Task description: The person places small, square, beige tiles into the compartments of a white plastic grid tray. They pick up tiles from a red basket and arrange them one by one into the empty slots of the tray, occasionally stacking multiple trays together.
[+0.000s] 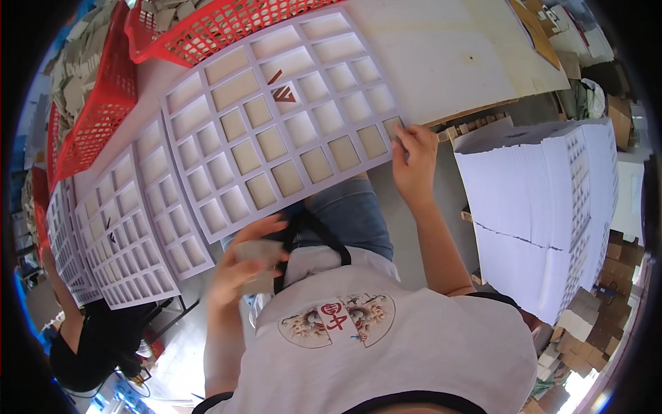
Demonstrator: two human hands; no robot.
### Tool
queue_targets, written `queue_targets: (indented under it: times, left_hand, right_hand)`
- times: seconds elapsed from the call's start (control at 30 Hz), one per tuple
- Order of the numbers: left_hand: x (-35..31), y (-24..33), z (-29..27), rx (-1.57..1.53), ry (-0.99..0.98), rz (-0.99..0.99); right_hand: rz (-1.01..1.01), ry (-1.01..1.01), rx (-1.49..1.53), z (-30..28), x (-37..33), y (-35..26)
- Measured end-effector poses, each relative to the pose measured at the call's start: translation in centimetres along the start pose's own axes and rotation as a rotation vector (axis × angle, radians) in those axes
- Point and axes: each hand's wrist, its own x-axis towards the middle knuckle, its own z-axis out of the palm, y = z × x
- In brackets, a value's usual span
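While the white gridded tray (301, 129) is rested on the surface (441, 55), its long axis is slanted from near left to far right. Blurred grey pieces (261, 254) are clasped in the left hand (233, 268), just off the tray's near edge. The right hand (416, 157) is set at the tray's near right corner; whether anything is pinched there cannot be told.

Gridded tray (301, 129) looks like smooth, matt paper or card, and the beige inserts (287, 178) read as dull cardboard. Red baskets (96, 131) are slightly shiny plastic tbh. Desk (441, 58) top's smooth, pallet (476, 127) is rough bare wood, shorts (355, 215) are denim, top's (427, 324) plain matt cloth.
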Motion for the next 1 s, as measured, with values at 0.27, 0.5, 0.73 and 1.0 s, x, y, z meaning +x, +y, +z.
queue_targets:
  times: [0.27, 0.5, 0.73, 1.0]
  left_hand:
    - [-15.3, -2.9, -11.3, -0.311, 0.744, 0.280]
    - [-21.7, -3.2, -13.7, -0.380, 1.021, 0.435]
    - [-23.3, -3.4, -16.9, -0.430, 0.999, 0.458]
    - [-22.1, -1.1, -12.0, -0.340, 0.719, 0.583]
  right_hand:
    - [-0.117, -0.257, -0.439, -0.8, -0.6, -3.9]
    - [-0.323, -0.173, 0.172, 2.2, 2.3, -16.1]
    - [-0.203, -0.929, 1.042, 11.2, -1.7, -30.6]
    - [0.418, -1.340, 1.292, 13.1, -4.1, -40.5]
